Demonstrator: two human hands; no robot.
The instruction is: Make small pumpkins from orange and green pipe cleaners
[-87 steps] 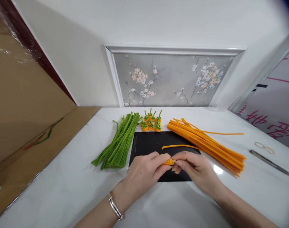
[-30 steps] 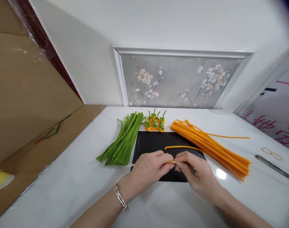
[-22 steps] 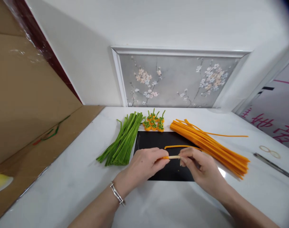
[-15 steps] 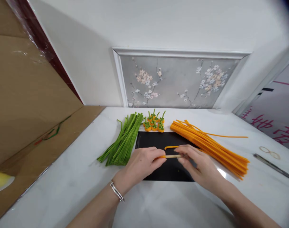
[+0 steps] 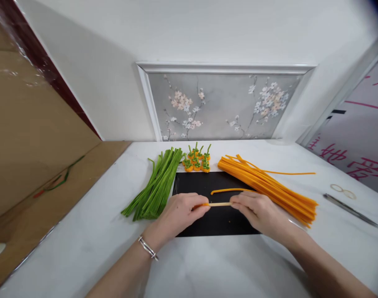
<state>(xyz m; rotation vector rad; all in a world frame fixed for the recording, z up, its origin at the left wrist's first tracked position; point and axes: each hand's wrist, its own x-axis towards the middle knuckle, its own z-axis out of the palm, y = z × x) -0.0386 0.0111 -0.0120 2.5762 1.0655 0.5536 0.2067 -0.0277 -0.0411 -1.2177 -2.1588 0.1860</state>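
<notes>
A thin pale wooden stick [image 5: 220, 204] lies level between my two hands above the black mat [image 5: 207, 223]. My left hand [image 5: 184, 211] pinches its left end, where a bit of orange shows at the fingertips. The right end is pinched by my right hand [image 5: 258, 209]. Behind the stick, a single orange stem [image 5: 227, 190] with a bent tip rests on the mat and runs behind my right hand. Small orange and green figures [image 5: 197, 159] stand in a group at the mat's back edge.
Green fuzzy stems [image 5: 157, 186] are piled left of the mat, and an orange bundle [image 5: 269, 186] lies to the right. Tweezers [image 5: 350, 210] and two pale rings [image 5: 343, 191] sit farther right on the white table [image 5: 83, 231]. Cardboard [image 5: 46, 215] borders the left.
The view has shifted slightly. My right hand's fingers have closed together on the stick's right end, and my left hand still pinches the other end.
</notes>
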